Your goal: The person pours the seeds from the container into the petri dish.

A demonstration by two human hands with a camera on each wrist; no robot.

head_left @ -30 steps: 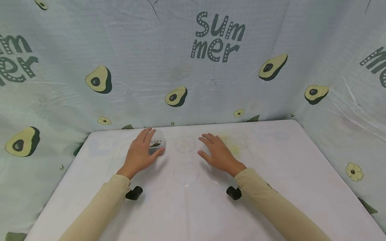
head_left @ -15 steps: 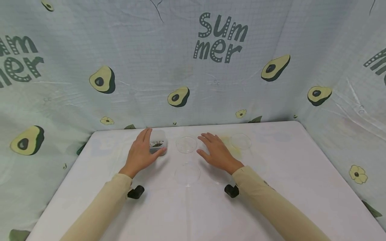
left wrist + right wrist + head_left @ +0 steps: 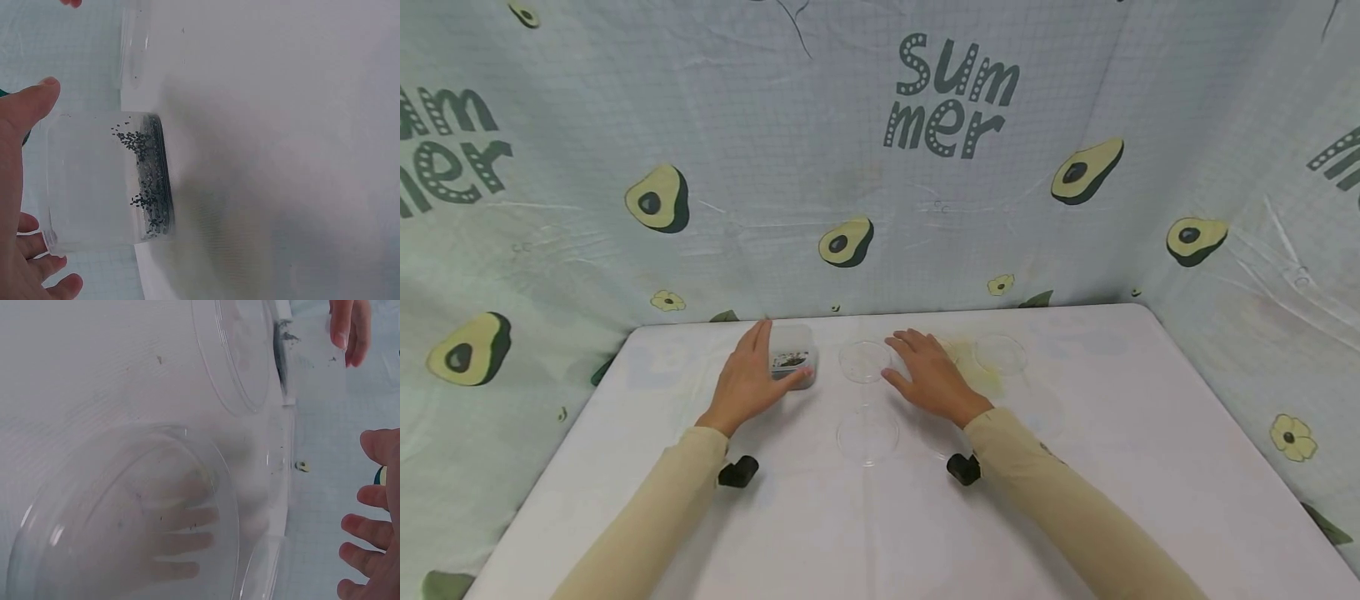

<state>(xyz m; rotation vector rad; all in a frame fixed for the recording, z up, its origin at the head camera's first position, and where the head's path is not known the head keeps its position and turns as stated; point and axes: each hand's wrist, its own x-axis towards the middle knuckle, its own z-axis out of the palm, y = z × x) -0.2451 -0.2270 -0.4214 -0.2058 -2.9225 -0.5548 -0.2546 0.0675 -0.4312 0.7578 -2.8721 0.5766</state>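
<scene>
Right fingers (image 3: 369,531) now nearer the clear container (image 3: 94,181) of dark grains (image 3: 152,175)

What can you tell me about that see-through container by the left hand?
The container is clear, apparently plastic, with rounded corners. Small dark grains lie in its bottom, some scattered up the wall. It stands upright near the back edge of the white table. The left hand is spread around its upper part; I can't tell whether the hand touches it, or whether it has a lid.
</scene>
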